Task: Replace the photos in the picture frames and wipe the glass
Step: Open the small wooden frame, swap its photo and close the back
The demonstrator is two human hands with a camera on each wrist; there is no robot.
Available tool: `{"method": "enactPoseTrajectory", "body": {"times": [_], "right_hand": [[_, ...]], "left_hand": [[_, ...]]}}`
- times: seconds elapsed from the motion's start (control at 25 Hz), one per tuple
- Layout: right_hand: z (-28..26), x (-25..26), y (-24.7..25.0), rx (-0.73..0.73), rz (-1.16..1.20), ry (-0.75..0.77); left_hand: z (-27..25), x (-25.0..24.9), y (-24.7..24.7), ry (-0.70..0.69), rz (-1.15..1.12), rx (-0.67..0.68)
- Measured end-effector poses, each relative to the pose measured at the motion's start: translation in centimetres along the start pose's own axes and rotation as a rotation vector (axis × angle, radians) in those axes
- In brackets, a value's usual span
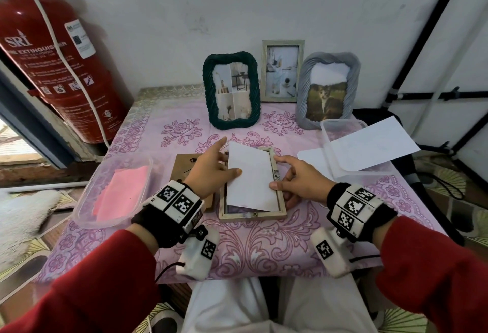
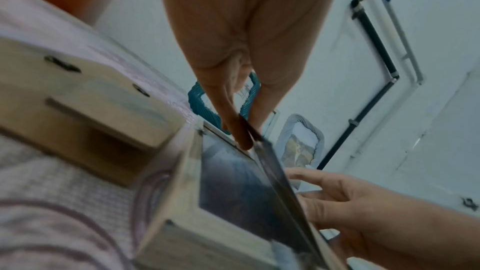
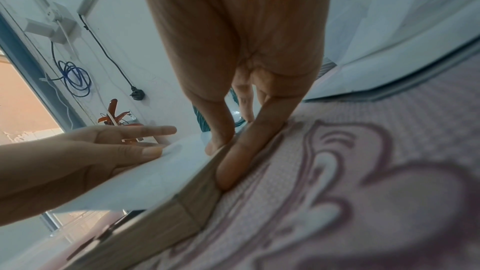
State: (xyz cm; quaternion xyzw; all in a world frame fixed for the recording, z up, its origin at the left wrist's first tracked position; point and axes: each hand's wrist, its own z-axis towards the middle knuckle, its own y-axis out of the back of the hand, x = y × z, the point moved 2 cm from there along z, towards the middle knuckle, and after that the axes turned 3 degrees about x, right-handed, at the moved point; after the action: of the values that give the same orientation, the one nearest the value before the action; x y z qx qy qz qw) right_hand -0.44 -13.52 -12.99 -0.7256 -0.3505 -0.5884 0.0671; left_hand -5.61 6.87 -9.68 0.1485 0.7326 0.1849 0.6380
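From the head view, you have the pale wooden picture frame (image 1: 252, 212) lying face down near the middle of the worktop (image 1: 264, 248), its long axis running from the near edge toward the back wall, and the white rectangular photo (image 1: 250, 177) rests on its open back, turned slightly askew so its far corner overhangs the frame's far rail. Your left hand (image 1: 211, 174) pinches the photo's left edge, thumb on top, forefinger pointing away; your right hand (image 1: 301, 182) holds the right edge with the thumb while its other fingers curl round the frame's right side, likely to keep the frame steady as you square the photo into the recess. The brown cardboard backing board (image 1: 184, 169) sits just left of the frame, presumably set aside for refitting, and the pink cloth (image 1: 124, 192) waits in a clear plastic tub (image 1: 87, 195) at the left edge. From the left wrist view, the photo tilts above the glass, lifted on its right side. From the right wrist view, your right fingers (image 3: 233, 163) press along the frame's outer side, the thumb on the photo.
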Motion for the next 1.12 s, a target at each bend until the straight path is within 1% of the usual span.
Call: {"method": "enactPoseTrajectory", "body": {"times": [0.08, 0.16, 0.4, 0.52, 0.6, 0.72, 0.84, 0.88, 0.96, 1.04, 1.12], "right_hand": [[0.0, 0.0, 0.1, -0.004, -0.006, -0.001], [0.0, 0.0, 0.1, -0.007, -0.015, -0.005], [-0.9, 0.2, -0.1, -0.043, 0.002, 0.003], [-2.2, 1.0, 0.0, -0.082, -0.075, 0.027], [-3.2, 2.0, 1.0, -0.171, -0.165, 0.093], [-4.7, 3.4, 3.7, -0.398, -0.3, 0.255], [-5.7, 4.1, 6.5, -0.579, -0.329, 0.352], [-5.9, 3.9, 7.2, -0.619, -0.346, 0.347], [-6.0, 3.2, 8.2, -0.642, -0.395, 0.268], [-5.9, 2.1, 8.6, -0.604, -0.456, 0.159], [-5.9, 1.2, 8.6, -0.557, -0.5, 0.096]], "left_hand": [[0.1, 0.1, 0.1, 0.042, -0.082, -0.062], [0.1, 0.2, 0.4, 0.058, -0.137, -0.082], [-0.6, -0.5, 1.3, -0.022, -0.209, -0.13], [-0.9, -1.1, 1.1, -0.047, -0.294, -0.146], [-1.0, -1.6, 0.6, -0.065, -0.323, -0.145], [-0.7, -2.4, -0.5, -0.084, -0.365, -0.126], [-0.1, -3.1, -1.9, -0.075, -0.427, -0.088], [0.2, -3.3, -2.5, -0.07, -0.443, -0.074], [0.7, -3.6, -3.7, -0.055, -0.474, -0.04], [1.2, -3.8, -5.0, -0.039, -0.505, -0.015], [1.6, -3.9, -6.2, -0.012, -0.522, 0.003]]}}
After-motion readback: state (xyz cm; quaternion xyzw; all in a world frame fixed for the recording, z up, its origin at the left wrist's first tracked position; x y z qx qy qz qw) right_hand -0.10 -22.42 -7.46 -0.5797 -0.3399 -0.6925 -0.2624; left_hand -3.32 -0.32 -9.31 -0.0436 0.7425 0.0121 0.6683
